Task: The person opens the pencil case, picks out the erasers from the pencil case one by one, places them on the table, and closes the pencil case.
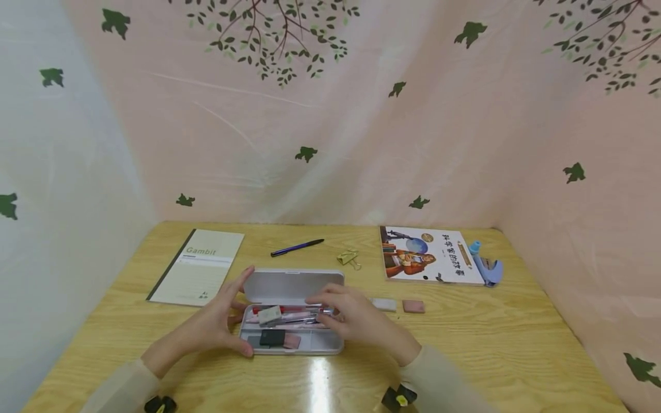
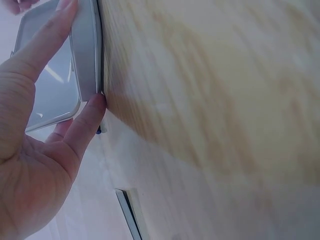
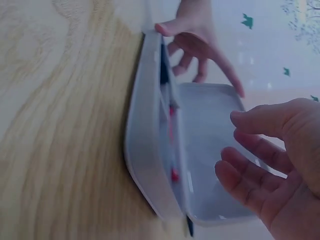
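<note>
A pale grey pencil case (image 1: 327, 344) lies on the table with its lid (image 1: 294, 285) raised toward the back. My left hand (image 1: 222, 321) grips its left end, thumb at the near corner and fingers spread along the side and lid. Over the right end hovers my right hand (image 1: 356, 312), fingers loosely bent; in the right wrist view nothing is between them. Inside the case are several pens (image 1: 296, 318), a white eraser (image 1: 269, 316) on top of them, and in the front compartment a black-sleeved eraser (image 1: 272, 337) with a pink end.
Right of the case lie a white eraser (image 1: 384, 304) and a pink eraser (image 1: 413, 306). Behind it are a blue pen (image 1: 296, 248) and gold binder clips (image 1: 348, 258). A notebook (image 1: 198, 267) lies left; a picture book (image 1: 428, 255) and a blue stapler-like tool (image 1: 488, 268) lie right.
</note>
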`<action>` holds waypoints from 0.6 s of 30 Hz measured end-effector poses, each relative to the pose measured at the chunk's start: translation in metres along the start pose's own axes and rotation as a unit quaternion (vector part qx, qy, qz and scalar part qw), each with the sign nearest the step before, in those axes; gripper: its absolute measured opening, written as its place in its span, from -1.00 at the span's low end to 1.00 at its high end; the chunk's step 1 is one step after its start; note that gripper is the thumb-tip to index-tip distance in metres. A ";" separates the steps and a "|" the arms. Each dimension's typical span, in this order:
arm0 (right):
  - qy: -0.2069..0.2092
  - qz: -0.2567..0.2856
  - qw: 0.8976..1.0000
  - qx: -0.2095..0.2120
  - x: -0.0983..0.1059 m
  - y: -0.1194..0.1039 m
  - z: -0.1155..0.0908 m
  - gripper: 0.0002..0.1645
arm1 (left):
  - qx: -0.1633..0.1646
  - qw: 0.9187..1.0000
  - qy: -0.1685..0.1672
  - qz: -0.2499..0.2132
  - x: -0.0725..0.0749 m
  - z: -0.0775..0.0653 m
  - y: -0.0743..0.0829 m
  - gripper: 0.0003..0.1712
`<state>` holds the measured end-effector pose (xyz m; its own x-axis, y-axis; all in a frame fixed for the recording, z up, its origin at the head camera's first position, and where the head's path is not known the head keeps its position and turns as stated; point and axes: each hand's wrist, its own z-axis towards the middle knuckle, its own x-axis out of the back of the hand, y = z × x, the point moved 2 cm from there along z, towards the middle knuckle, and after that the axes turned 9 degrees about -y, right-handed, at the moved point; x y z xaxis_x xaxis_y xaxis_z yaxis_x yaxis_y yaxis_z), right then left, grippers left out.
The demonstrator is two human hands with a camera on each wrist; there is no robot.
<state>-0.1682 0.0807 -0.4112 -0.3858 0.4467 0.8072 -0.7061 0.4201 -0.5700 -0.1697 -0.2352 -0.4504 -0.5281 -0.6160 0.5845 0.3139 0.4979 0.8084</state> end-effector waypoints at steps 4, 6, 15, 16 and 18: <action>-0.030 -0.033 0.999 -0.009 -0.017 0.000 0.025 -0.60 | 0.004 1.000 -0.001 -0.001 0.000 0.001 -0.001 0.69; -0.041 -0.056 0.997 -0.011 -0.024 0.000 0.034 -0.59 | 0.004 1.000 -0.002 -0.002 -0.001 0.001 -0.002 0.68; -0.077 -0.084 0.993 -0.022 -0.045 0.003 0.052 -0.64 | 0.009 1.000 -0.005 -0.001 0.000 0.001 0.000 0.68; -0.077 -0.082 0.993 -0.023 -0.046 0.002 0.052 -0.65 | 0.010 1.000 -0.005 0.000 0.000 0.001 0.000 0.69; -0.076 -0.086 0.993 -0.024 -0.046 0.002 0.052 -0.66 | 0.011 1.000 -0.004 0.001 0.000 0.001 0.000 0.70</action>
<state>-0.1827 0.0193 -0.4417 -0.3498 0.2429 0.9048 -0.7417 0.5183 -0.4258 -0.1705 -0.2348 -0.4502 -0.5337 -0.6108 0.5849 0.2977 0.5116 0.8060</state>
